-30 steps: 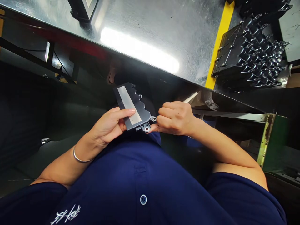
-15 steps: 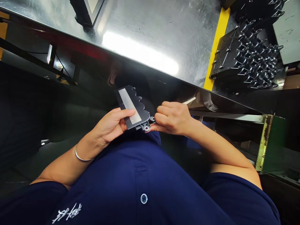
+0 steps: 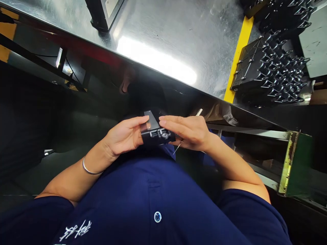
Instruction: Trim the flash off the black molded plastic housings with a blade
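My left hand point(image 3: 125, 134) grips a black plastic part point(image 3: 146, 136) by one end, thumb on top. A flat grey strip point(image 3: 153, 121) runs along the part's face; its near edge, with small lugs and a ring, is smeared by motion. Straightened fingers of my right hand point(image 3: 187, 131) rest against the part's other side. Tucked in that same hand is a slim tool point(image 3: 199, 112). Its pale handle end sticks out above the knuckles, and a thin metal tip shows below the fingers. The palm hides its middle.
A metal worktable point(image 3: 173, 30) lies ahead, its edge slanting down to the right. On it stand a dark framed object point(image 3: 102, 15), a yellow strip point(image 3: 238, 61) and stacked black parts with many lugs point(image 3: 278, 71). A green metal post point(image 3: 297, 163) is at the right.
The black part has tipped and turned, so its lugged edge faces me. My right hand has gone from curled fingers at the lugs to straight fingers on the part; the tool's tip now shows.
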Demonstrator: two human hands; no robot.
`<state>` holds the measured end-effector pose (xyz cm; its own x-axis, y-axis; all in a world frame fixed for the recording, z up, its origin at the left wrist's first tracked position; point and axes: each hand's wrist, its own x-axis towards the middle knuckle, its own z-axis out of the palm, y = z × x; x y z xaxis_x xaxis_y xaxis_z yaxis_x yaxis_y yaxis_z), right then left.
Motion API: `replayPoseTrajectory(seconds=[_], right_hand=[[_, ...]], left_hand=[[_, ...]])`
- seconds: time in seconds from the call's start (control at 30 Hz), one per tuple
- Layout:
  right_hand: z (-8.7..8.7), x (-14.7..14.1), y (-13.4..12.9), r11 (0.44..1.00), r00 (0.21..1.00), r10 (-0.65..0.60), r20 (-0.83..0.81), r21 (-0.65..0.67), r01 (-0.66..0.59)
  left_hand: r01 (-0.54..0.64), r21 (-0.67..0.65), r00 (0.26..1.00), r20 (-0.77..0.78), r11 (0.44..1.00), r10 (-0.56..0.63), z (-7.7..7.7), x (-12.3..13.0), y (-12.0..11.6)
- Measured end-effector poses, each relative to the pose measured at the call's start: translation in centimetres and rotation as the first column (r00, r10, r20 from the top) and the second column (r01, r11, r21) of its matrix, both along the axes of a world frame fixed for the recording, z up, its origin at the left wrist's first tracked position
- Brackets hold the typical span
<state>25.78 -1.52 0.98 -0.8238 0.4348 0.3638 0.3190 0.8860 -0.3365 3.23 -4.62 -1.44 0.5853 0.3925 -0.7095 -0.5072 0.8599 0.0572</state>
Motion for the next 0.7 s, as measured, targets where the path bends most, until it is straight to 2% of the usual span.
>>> replayPoseTrajectory(seconds=[0.07,0.1,0.17,0.23,0.27,0.33,0.4,0.47,0.53,0.63,0.7], right_hand=[[0.0,0.1,0.1,0.993,0.993,-0.108,-0.042,-0.052,0.106],[-0.1,0.1,0.1,0.983,0.984,-0.172,-0.050,-0.067,0.169],[-0.5,-0.1,-0.1,0.957,0.958,-0.284,-0.047,-0.080,0.280],[-1.1,-0.5,-0.5,0.934,0.935,-0.350,-0.064,-0.104,0.342],[-1.4,-0.8,-0.8,0.925,0.924,-0.371,-0.090,-0.128,0.359],[-1.8,-1.3,-1.0,0.916,0.912,-0.381,-0.153,-0.196,0.350],[-1.7,-1.5,-1.1,0.920,0.926,-0.330,-0.183,-0.282,0.272],[-1.4,-1.4,-1.0,0.911,0.947,-0.269,-0.176,-0.366,0.190],[-0.9,-1.3,-0.9,0.890,0.947,-0.277,-0.160,-0.415,0.191],[-0.6,-1.4,-0.9,0.874,0.942,-0.306,-0.139,-0.434,0.220],[-0.6,-1.5,-1.1,0.868,0.960,-0.254,-0.122,-0.467,0.170]], left_hand=[[0.018,0.190,0.997,-0.072,0.982,-0.004,0.2,-0.8,-0.1],[0.008,0.322,0.985,-0.163,0.947,0.048,0.4,-1.0,-0.3],[0.031,0.588,0.897,-0.373,0.808,0.237,0.8,-1.1,-0.7],[0.162,0.725,0.779,-0.510,0.669,0.364,0.7,-0.6,-1.2],[0.222,0.744,0.744,-0.547,0.631,0.384,0.5,-0.3,-1.3],[0.259,0.754,0.710,-0.572,0.603,0.411,-0.4,0.2,-1.5],[0.228,0.773,0.688,-0.558,0.593,0.464,-1.4,0.4,-1.4],[0.244,0.802,0.663,-0.548,0.544,0.510,-1.8,0.2,-1.3],[0.351,0.817,0.667,-0.561,0.457,0.491,-1.6,-0.2,-1.0],[0.504,0.818,0.725,-0.575,0.275,0.380,-0.4,-0.6,-0.7],[0.533,0.819,0.748,-0.574,0.215,0.334,0.1,-0.6,-0.5]])
